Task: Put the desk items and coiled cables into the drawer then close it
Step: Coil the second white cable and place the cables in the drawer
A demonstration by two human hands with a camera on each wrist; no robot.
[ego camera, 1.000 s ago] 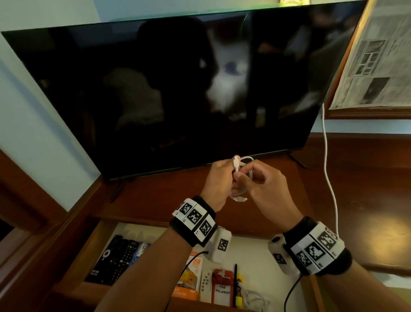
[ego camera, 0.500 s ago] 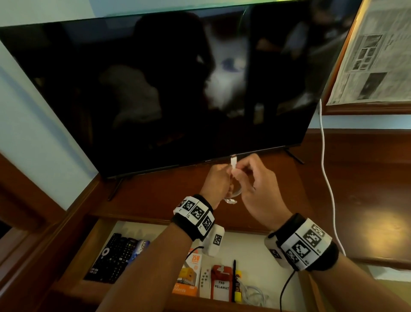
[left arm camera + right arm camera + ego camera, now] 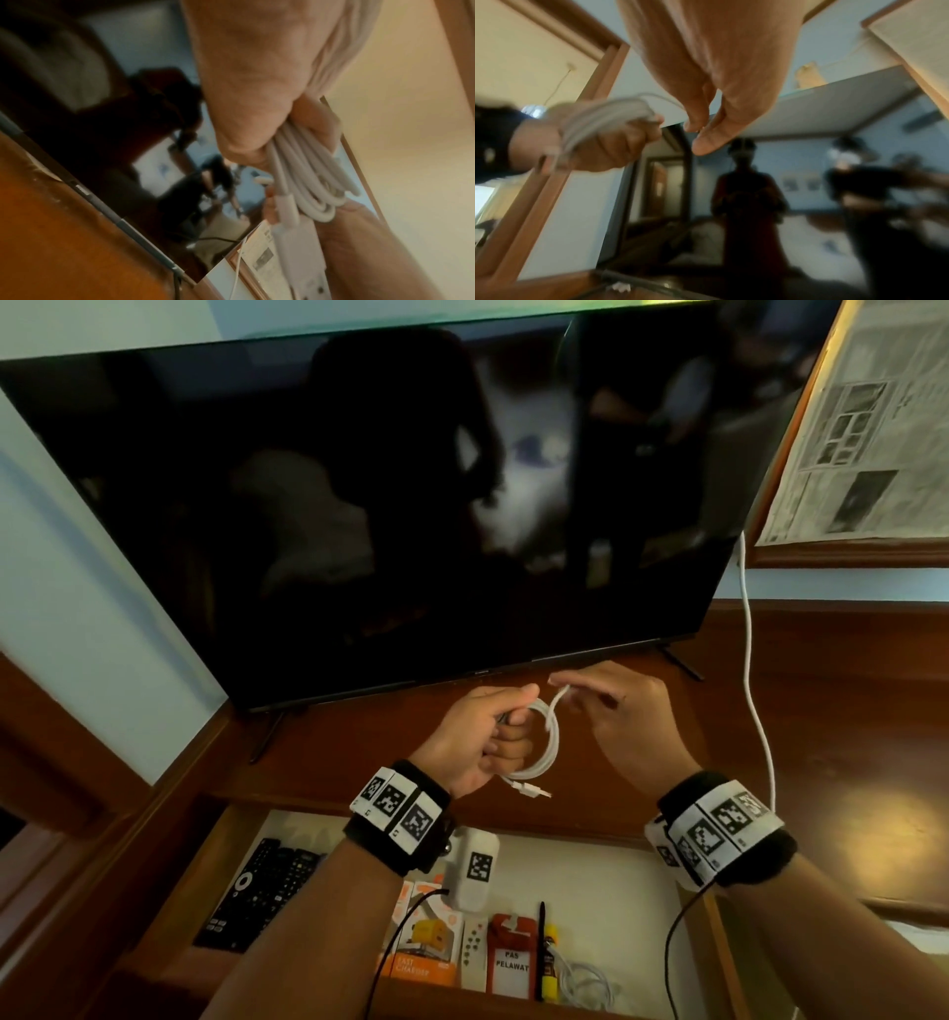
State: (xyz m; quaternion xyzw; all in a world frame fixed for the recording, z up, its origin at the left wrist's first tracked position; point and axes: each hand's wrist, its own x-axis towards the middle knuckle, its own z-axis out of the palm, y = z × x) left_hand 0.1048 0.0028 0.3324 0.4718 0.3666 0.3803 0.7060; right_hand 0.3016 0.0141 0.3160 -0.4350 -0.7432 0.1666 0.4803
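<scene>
My left hand grips a coiled white cable above the wooden desk, just in front of the TV. One connector end hangs below the fist. My right hand is beside it on the right and pinches a loose strand of the same cable between thumb and fingertips. The left wrist view shows the coil bunched in my left fist. In the right wrist view, the thin strand runs from the coil to my right fingertips. The drawer stands open below my wrists.
In the drawer lie black remotes, an orange charger box, a small white remote, a red card holder, a pen and another white cable. The TV stands behind. A white cord hangs at the right.
My hands were pressed together on the coil. My right hand has drawn away to the right with a strand, and the loop now shows between the hands.
</scene>
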